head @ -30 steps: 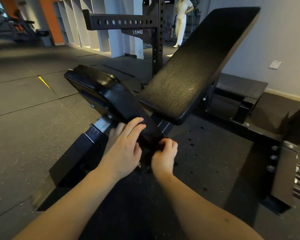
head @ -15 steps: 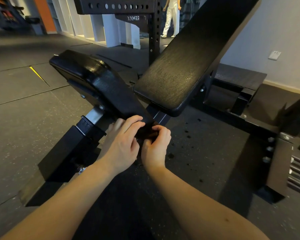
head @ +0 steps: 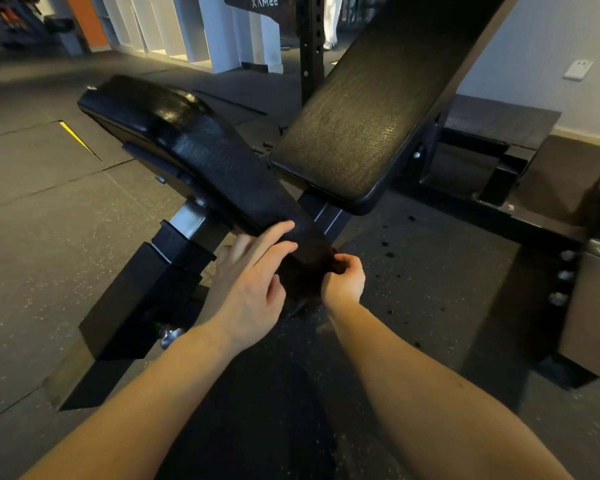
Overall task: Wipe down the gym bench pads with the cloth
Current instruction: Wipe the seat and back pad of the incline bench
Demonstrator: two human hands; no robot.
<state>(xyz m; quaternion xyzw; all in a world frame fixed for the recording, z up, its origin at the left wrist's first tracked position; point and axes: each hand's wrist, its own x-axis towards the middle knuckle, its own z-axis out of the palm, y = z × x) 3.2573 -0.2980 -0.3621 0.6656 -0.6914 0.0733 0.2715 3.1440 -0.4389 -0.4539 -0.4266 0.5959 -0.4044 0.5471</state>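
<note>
The black seat pad [head: 201, 150] slopes down from the upper left to its narrow near end at my hands. The inclined black back pad [head: 368, 109] rises to the upper right behind it. A dark cloth [head: 305, 271], hard to tell from the pad, hangs over the seat pad's near tip. My left hand [head: 250, 289] rests on that tip with its fingers stretched out over the pad and the cloth's edge. My right hand [head: 345, 282] is curled and grips the cloth on the tip's right side.
The bench's black frame post [head: 146, 292] and a metal knob [head: 168, 336] sit left of my hands. A perforated rack upright [head: 310, 46] stands behind the pads. Black machine frames [head: 582, 299] line the right side. Speckled rubber floor surrounds the bench.
My hands stay at the seat pad's near tip. The right hand has shifted a little to the right, away from the left hand, with the cloth in its grip.
</note>
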